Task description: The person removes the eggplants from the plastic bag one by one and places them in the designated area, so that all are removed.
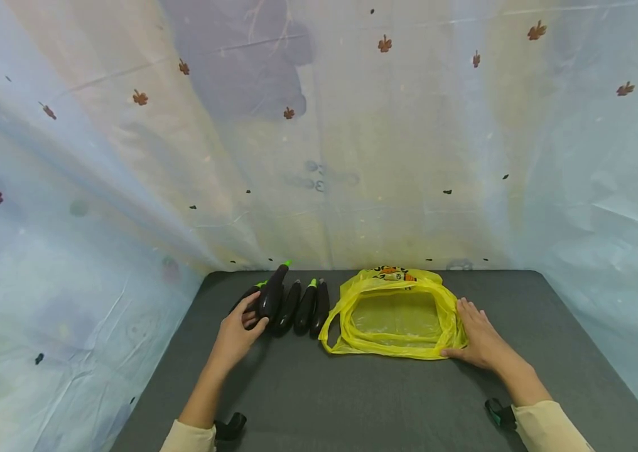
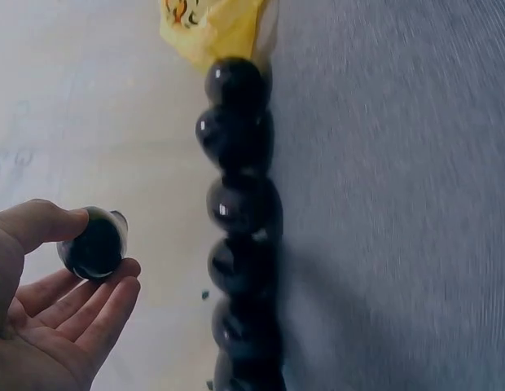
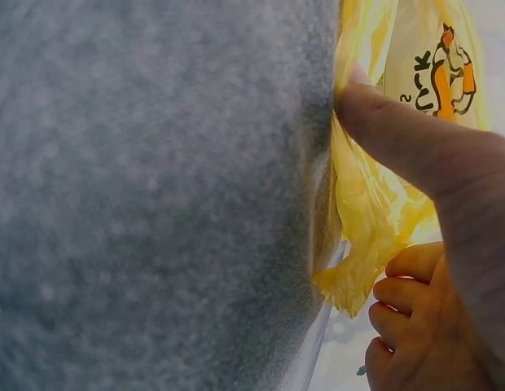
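A dark purple eggplant (image 1: pixel 271 294) with a green stem tip is gripped between the thumb and fingers of my left hand (image 1: pixel 236 336). In the left wrist view this eggplant (image 2: pixel 93 244) is seen end-on, raised clear of the others. Several more eggplants (image 1: pixel 304 309) lie side by side in a row on the table, just right of that hand. Right of the row lies a yellow plastic bag (image 1: pixel 353 342), its mouth spread toward me. My right hand (image 1: pixel 480 342) rests against the bag's right side, thumb on its near edge and fingers extended at the side.
The dark grey table (image 1: pixel 370 402) ends at a pale plastic sheet (image 1: pixel 409 157) with leaf prints, which rises behind it and along both sides. A loop handle of the bag (image 1: pixel 327 336) reaches close to the rightmost eggplant. Each wrist wears a dark strap mount.
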Demonstrator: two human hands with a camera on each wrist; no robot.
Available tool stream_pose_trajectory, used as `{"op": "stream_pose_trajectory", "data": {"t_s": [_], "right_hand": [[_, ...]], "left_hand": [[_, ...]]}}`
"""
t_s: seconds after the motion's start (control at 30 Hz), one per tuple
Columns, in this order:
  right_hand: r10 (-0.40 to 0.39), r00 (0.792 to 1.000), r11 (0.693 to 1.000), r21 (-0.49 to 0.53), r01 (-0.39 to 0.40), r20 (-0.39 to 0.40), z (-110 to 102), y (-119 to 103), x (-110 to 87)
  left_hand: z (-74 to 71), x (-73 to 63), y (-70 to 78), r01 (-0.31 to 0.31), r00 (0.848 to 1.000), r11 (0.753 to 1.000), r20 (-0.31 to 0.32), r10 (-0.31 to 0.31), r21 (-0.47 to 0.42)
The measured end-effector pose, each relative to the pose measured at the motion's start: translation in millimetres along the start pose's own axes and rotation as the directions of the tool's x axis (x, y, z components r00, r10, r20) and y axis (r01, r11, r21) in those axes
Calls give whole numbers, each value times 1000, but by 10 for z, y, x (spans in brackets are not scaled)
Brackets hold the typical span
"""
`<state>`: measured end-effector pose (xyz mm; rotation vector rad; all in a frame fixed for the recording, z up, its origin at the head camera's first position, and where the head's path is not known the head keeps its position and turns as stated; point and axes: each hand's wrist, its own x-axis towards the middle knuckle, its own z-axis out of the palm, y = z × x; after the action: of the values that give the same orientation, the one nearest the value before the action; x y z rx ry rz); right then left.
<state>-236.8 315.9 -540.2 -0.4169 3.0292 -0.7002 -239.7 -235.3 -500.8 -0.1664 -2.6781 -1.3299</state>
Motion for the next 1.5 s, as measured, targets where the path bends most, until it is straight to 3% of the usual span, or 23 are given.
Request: {"op": "stream_pose_trajectory", "data": {"t_s": [0.5,0.8,1.17,1.5], "right_hand": [[-1,1000,1000,2,1,9,-19,-25,6],[-5,1000,1000,6,5,7,11,2,-6],[-10,1000,1000,2,10,3,3,15,4],[-12,1000,1000,13,12,7,-4,-1,-4]], "left_hand": [[-357,-4,-375,23,998,996,-60,-18,85],[-548,54,-596,103,995,986,-32,-100,130],[-668,123,-760,173,984,973,7,-176,153],[-685,139,-936,170,984,969,29,-178,178]]}}
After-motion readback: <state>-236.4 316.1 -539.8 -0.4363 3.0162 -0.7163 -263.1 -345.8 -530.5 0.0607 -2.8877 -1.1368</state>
